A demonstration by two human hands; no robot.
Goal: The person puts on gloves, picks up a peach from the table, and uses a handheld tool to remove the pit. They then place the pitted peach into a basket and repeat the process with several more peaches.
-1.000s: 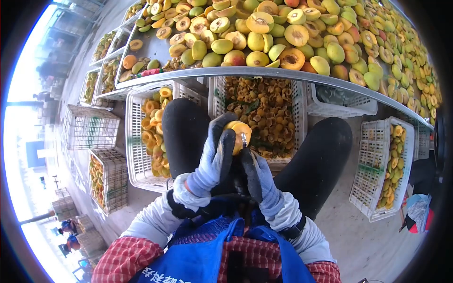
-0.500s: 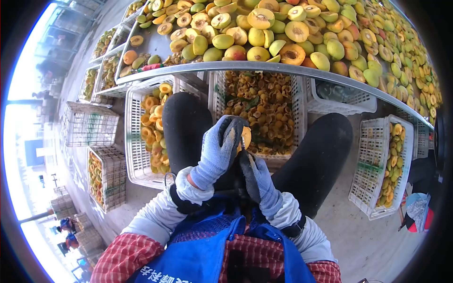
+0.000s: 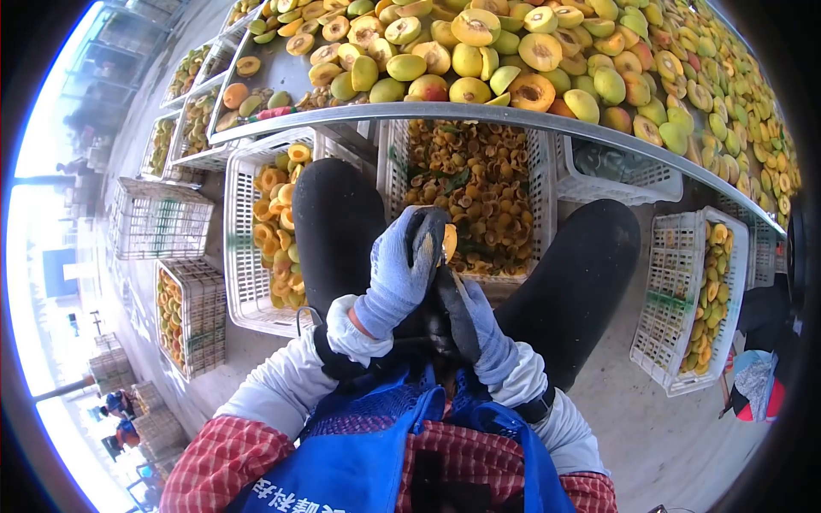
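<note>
The left hand [image 3: 400, 272], in a grey-blue knit glove with dark fingertips, is curled tight around a small orange-yellow fruit half [image 3: 448, 243], which peeks out at the fingertips, above the lap. The right hand [image 3: 470, 318], gloved alike, sits just below and touching, closed on something dark; what it grips cannot be told. Beyond the knees stands a white plastic lattice crate of orange fruit scraps [image 3: 479, 192], under the metal table edge [image 3: 479, 115] heaped with yellow-green halved fruit [image 3: 513, 51].
</note>
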